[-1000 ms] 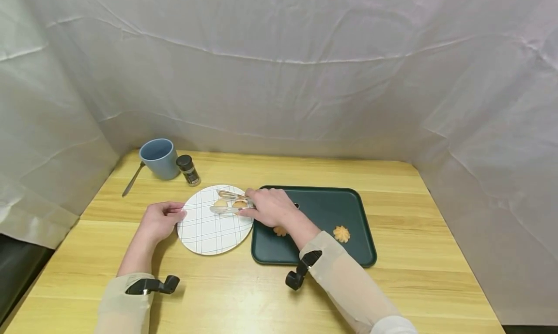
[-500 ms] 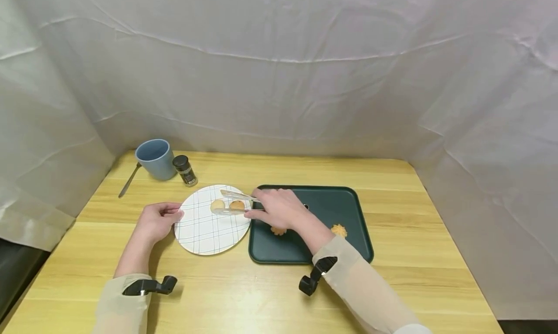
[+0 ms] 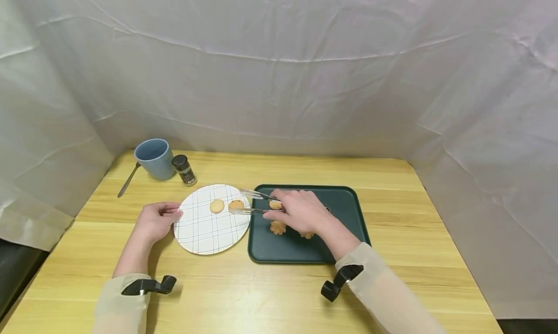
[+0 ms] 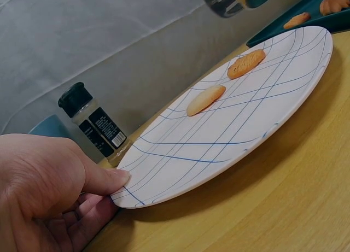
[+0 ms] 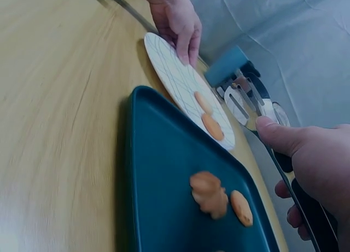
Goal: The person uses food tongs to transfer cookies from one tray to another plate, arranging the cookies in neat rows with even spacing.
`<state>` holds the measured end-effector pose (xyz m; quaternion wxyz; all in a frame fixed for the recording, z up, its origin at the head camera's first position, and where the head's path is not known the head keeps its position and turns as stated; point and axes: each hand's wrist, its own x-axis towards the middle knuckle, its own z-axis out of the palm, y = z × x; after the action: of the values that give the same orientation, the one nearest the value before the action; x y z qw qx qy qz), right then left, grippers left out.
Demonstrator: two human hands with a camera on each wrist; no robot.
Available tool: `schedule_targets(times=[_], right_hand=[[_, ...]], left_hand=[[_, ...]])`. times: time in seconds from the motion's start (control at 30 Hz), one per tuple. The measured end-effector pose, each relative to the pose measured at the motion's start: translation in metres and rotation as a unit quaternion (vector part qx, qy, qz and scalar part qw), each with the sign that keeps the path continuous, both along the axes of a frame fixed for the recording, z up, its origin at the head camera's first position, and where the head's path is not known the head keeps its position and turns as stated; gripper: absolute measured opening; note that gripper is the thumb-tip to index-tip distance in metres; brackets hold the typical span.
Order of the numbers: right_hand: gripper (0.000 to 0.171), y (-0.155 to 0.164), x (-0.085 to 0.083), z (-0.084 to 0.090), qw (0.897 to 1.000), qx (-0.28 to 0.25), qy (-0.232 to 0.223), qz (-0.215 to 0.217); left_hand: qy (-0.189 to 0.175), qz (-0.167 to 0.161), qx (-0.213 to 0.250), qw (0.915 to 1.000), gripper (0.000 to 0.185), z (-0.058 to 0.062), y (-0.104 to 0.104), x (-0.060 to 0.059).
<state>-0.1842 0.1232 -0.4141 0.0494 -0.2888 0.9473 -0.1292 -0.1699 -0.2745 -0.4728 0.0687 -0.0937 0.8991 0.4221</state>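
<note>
At the far left of the bench [image 3: 261, 300] a spoon [image 3: 128, 180] lies beside a blue mug [image 3: 154, 158], with a dark-capped spice jar [image 3: 184, 170] just to the right of the mug. Nearer, the left hand [image 3: 154, 221] rests at the left edge of the white grid-patterned plate [image 3: 205, 232], its thumb on top of the rim and its curled fingers [image 4: 93, 219] tucked beneath, so it pinches the plate's edge. Two pale cookies [image 3: 216, 206] lie side by side on the far part of the plate. To the right, touching or just beside the plate, sits the dark green tray [image 3: 348, 203]. The right hand [image 3: 301, 212] hovers over the tray's left half and grips metal tongs [image 3: 250, 202], fingers curled round the handle; the tong tips stand apart, reaching left over the plate's right rim, holding nothing. A small cookie [image 3: 275, 204] lies on the tray just beside the hand, a flower-shaped cookie [image 3: 277, 227] nearer on the tray, and another cookie [image 3: 307, 235] shows partly under the wrist.
</note>
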Motion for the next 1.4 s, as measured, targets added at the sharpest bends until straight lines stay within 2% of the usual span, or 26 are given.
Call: schedule_targets(times=[0.27, 0.67, 0.93, 1.4], right_hand=[[0.066, 0.027, -0.001, -0.006, 1.000, -0.002, 0.006, -0.016], [0.071, 0.061, -0.003, -0.020, 0.999, 0.000, -0.017, -0.050], [0.069, 0.072, -0.006, -0.031, 0.998, 0.007, -0.011, -0.058], [0.071, 0.080, -0.011, -0.037, 0.997, 0.005, -0.015, -0.075]], left_hand=[[-0.001, 0.000, 0.003, 1.0000, 0.039, 0.002, 0.000, 0.000], [-0.001, 0.005, 0.006, 1.0000, 0.038, 0.003, 0.001, 0.000], [0.004, 0.005, 0.006, 1.0000, 0.037, 0.003, 0.002, -0.001], [0.003, 0.007, 0.007, 0.9999, 0.037, 0.002, 0.003, 0.000]])
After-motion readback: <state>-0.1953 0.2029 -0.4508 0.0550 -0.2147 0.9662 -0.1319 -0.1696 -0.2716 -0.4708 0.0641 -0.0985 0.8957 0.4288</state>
